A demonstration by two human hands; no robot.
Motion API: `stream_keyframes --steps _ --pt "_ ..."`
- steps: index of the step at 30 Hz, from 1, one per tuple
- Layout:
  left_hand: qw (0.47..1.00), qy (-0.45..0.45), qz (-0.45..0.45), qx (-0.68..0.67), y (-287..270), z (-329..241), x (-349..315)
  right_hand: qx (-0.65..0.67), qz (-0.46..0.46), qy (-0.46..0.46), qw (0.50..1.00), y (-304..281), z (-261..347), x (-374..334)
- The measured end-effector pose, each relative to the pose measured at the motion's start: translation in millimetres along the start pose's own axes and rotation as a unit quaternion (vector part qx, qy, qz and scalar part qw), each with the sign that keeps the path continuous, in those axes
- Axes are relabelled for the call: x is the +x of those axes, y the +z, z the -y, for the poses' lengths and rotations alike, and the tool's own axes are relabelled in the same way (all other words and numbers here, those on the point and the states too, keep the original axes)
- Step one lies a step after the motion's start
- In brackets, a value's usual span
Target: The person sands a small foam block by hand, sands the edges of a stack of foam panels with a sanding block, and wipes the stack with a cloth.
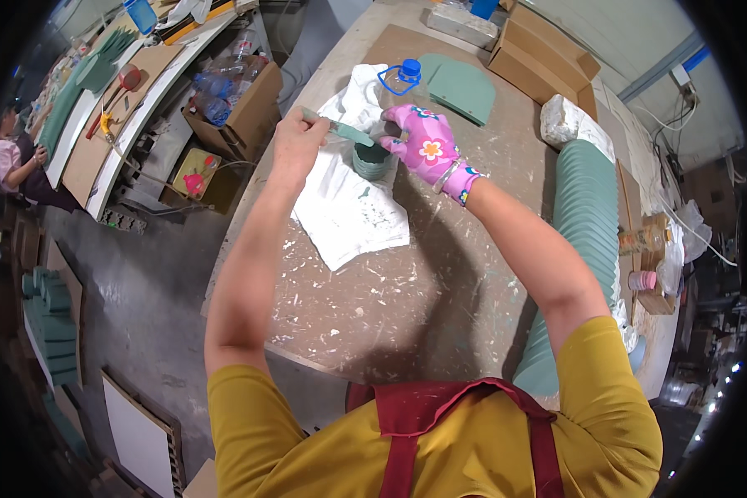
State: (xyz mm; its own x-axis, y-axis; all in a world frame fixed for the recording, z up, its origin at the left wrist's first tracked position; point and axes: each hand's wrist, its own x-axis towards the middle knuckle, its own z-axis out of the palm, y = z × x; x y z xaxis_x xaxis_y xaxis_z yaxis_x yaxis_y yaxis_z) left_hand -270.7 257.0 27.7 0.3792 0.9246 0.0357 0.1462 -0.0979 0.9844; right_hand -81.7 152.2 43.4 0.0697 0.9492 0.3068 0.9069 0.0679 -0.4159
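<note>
Near green cup (373,169), white cloth (347,217), blue-capped bottle (407,73), carton (548,56) farther off

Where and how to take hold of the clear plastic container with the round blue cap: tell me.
Take the container by its blue plastic loop handle, coming from the person's left: the open loop juts that way beside the cap, likely easiest to hook.

Decent light on the table (340,319), murky round the rim
White cloth (349,220) nearly blown out, soft dark shadows (444,290) on the table, faint floor (133,286) glare, tiny lights (736,367) far right; heavy fisheye bend, black corners, mushy left edge.
</note>
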Motion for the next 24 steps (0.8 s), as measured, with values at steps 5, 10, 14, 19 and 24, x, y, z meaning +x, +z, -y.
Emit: stream_keyframes --steps 5,10,14,19,24 --pt "0.999 -0.036 0.013 -0.031 1 2 -3 0.001 0.009 -0.054 0.999 1 10 -2" --pt "1.0 0.009 -0.022 -0.007 2 5 -8 -0.023 0.013 -0.015 1.0 -1 -9 -3" --pt "0.994 0.078 -0.077 -0.001 8 8 -14 0.389 0.056 0.194 0.899 -1 -22 -4" --pt "0.99 0.0 -0.101 -0.1 13 7 -33 0.525 0.128 0.335 0.772 3 -29 -8" --pt "0.934 -0.11 -0.141 -0.309 23 17 -51 0.546 0.122 0.343 0.754 2 -26 -11"
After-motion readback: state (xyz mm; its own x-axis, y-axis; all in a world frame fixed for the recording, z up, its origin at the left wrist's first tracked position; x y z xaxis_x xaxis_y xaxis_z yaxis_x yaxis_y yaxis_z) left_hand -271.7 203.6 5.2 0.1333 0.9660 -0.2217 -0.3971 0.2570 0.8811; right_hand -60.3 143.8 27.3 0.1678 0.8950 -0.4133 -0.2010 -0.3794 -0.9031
